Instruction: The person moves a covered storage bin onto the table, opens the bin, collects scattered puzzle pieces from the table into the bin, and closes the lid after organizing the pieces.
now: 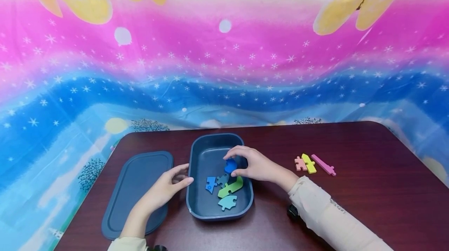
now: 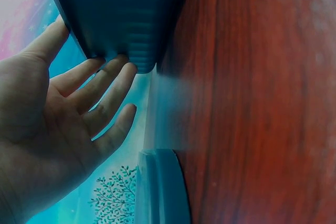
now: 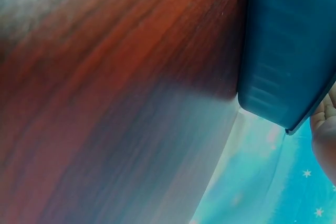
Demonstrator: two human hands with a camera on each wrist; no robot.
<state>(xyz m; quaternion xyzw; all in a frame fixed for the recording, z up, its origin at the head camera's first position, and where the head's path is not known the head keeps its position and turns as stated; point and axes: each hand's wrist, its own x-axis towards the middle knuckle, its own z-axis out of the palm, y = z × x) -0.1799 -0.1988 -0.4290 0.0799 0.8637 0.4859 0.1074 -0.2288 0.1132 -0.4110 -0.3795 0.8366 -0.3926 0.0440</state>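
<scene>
A deep dark blue-grey box [image 1: 220, 217] stands on the table with several foam-like puzzle pieces inside. Among them are a blue piece [image 1: 211, 184], a dark teal piece [image 1: 222, 180], a long green piece [image 1: 230, 188] and a light teal piece [image 1: 228, 202]. Over the box's right side, my right hand [image 1: 257, 167] pinches a rounded blue puzzle piece [image 1: 230, 166] between thumb and fingers. My left hand [image 1: 165, 188] rests its fingertips against the box's left wall, fingers spread, thumb at the rim. In the left wrist view the left hand [image 2: 68, 108] holds nothing.
A flat dark lid [image 1: 136, 192] lies left of the box. To the right are a salmon piece [image 1: 299, 163], a yellow piece [image 1: 308, 163] and a pink strip-shaped piece [image 1: 323, 164] on the dark wooden table [image 1: 368, 196]. A printed cloth [image 1: 210, 60] hangs behind.
</scene>
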